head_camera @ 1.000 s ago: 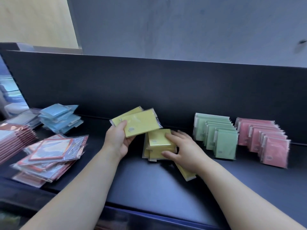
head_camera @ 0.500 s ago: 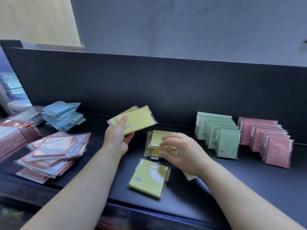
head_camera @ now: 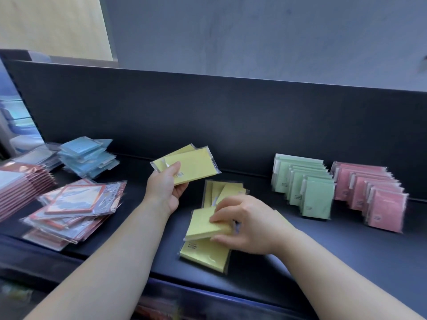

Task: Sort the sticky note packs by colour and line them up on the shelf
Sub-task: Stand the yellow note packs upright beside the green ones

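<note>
Two yellow packs are gripped in the left hand. A third pack is pinched by the right hand, just over a flat pack on the shelf.

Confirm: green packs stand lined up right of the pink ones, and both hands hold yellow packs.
Wrong side. The head view shows the green packs lined up left of the pink packs. The left hand and right hand do hold yellow packs.
</note>
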Demonstrator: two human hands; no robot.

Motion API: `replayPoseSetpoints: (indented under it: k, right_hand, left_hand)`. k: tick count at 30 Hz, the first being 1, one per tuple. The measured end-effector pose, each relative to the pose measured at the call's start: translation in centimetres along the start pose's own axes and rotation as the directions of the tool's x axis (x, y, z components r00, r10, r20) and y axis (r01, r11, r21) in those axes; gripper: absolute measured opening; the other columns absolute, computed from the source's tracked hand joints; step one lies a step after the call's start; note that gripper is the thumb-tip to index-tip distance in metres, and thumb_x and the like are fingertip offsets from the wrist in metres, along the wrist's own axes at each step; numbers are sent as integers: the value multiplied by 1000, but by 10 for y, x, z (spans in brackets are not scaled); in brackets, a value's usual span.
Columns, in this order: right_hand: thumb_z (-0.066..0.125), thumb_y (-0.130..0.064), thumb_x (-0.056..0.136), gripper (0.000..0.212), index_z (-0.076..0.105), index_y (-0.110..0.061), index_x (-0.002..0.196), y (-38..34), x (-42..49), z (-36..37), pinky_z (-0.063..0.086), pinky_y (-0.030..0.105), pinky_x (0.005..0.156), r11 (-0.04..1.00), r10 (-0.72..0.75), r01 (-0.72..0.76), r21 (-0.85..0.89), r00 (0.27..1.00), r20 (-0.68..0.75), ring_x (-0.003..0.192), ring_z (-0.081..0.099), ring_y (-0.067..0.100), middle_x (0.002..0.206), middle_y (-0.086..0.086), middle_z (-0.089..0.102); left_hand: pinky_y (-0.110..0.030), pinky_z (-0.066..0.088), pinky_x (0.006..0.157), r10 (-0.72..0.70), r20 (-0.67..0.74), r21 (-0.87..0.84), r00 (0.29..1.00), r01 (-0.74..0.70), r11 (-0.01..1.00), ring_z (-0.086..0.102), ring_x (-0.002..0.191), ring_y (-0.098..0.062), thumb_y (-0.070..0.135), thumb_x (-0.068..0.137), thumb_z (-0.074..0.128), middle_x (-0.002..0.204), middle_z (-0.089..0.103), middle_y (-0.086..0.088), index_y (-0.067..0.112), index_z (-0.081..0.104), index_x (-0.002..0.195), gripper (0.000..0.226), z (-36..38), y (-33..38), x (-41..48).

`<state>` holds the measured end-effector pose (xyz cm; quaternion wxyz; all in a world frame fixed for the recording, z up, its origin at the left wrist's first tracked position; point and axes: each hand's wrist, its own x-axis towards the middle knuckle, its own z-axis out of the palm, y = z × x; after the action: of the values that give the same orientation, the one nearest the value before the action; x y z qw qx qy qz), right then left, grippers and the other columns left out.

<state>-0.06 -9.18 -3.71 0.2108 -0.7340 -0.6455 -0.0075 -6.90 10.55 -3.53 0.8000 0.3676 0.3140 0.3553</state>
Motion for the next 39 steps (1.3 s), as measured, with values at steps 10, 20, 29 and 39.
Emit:
replayPoseSetpoints:
  k: [10,20,29,39]
  right_hand:
    - [54,-51,89,53,49,-29,137,23,4,1,29,29,111,907,417,-420,-30,905,-79,136,33,13,147,-4,41]
    - [68,-49,74,45,51,-35,114,32,-3,-23,42,27,82,857,505,-516,1,840,200,100,48,12,110,-7,51]
    - [55,-39,91,19,62,-21,93,41,3,-22,42,22,58,777,622,-608,163,781,-54,70,57,9,77,-10,60]
    - [55,-30,93,21,73,-21,99,36,5,-16,47,24,75,832,542,-538,133,840,6,85,58,9,93,-10,64]
  left_hand:
    - [-25,51,56,-1,0,35,1000,1,999,66,80,-14,16,94,60,91,68,1,20,60,98,5,-3,-2,2]
    - [-24,51,54,-29,1,109,1000,29,994,65,76,-15,20,95,59,90,67,0,15,60,105,11,-2,-3,2]
    - [-28,49,57,-29,167,397,986,-40,917,63,76,-16,24,98,53,88,67,0,19,60,96,9,4,-15,-4]
    - [-34,54,69,-100,137,385,985,40,922,67,88,-21,18,100,50,101,69,-7,13,62,104,14,4,-16,-3]
